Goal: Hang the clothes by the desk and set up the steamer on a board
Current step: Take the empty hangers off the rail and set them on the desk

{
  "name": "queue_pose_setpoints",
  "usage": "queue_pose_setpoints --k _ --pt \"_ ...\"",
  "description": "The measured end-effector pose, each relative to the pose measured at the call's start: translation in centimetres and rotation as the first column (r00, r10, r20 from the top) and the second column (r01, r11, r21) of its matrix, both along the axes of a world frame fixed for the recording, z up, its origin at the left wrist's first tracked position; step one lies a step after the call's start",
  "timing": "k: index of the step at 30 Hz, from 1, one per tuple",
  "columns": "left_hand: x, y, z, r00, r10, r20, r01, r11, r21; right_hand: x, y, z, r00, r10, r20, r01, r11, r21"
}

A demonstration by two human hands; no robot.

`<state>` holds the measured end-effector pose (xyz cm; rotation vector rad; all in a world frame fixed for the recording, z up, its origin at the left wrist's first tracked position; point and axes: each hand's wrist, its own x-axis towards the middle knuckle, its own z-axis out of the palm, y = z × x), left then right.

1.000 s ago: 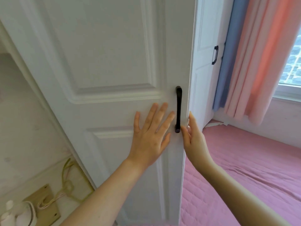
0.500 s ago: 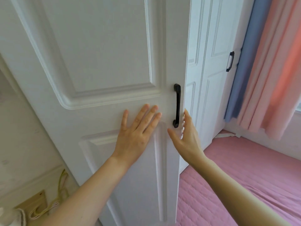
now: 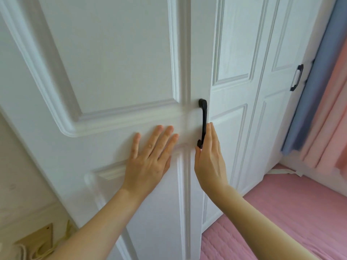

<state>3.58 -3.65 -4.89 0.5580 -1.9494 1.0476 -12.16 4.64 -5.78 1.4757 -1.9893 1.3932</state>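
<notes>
A white panelled wardrobe door (image 3: 112, 62) fills most of the view, with a black vertical handle (image 3: 203, 122) at its right edge. My left hand (image 3: 150, 158) lies flat on the door, fingers spread, left of the handle. My right hand (image 3: 210, 158) is flat and upright beside the handle's lower end, against the door's edge, holding nothing. No clothes or steamer are clearly in view.
Further white wardrobe doors (image 3: 244, 53) stand to the right, one with a black handle (image 3: 296, 77). Blue (image 3: 308, 102) and pink curtains (image 3: 334, 113) hang at the far right. A pink quilted bed cover (image 3: 281, 222) lies below. A wooden board (image 3: 35, 239) with cords sits bottom left.
The door has swung further toward shut under both hands, closing the gap at its right edge. The view has shifted left, and more of the neighbouring doors shows.
</notes>
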Motion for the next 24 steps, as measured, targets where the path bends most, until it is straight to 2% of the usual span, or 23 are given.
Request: queue_pose_setpoints --k 6,11,14,18,24 --pt "-0.1 -1.4 -0.3 0.997 0.072 0.037 -0.069 0.996 -0.06 0.0 -1.7 -0.4 0.996 -0.033 -0.088 0.037 0.998 0.049" --pt "-0.2 -2.3 -0.2 0.995 0.095 0.031 -0.093 0.993 -0.073 0.2 -3.0 -0.6 0.996 0.068 -0.058 -0.063 0.995 0.077" --pt "-0.3 -2.8 -0.2 0.992 0.121 0.044 -0.117 0.99 -0.076 0.2 -3.9 -0.3 0.989 0.1 -0.111 -0.09 0.992 0.086" --pt "-0.4 -3.3 -0.3 0.99 0.134 0.039 -0.131 0.989 -0.071 -0.1 -5.0 -0.6 0.976 0.075 -0.205 -0.047 0.989 0.137" --pt "-0.4 -3.7 -0.5 0.986 0.16 0.044 -0.156 0.985 -0.079 -0.2 -5.9 -0.9 0.967 0.062 -0.246 -0.035 0.993 0.114"
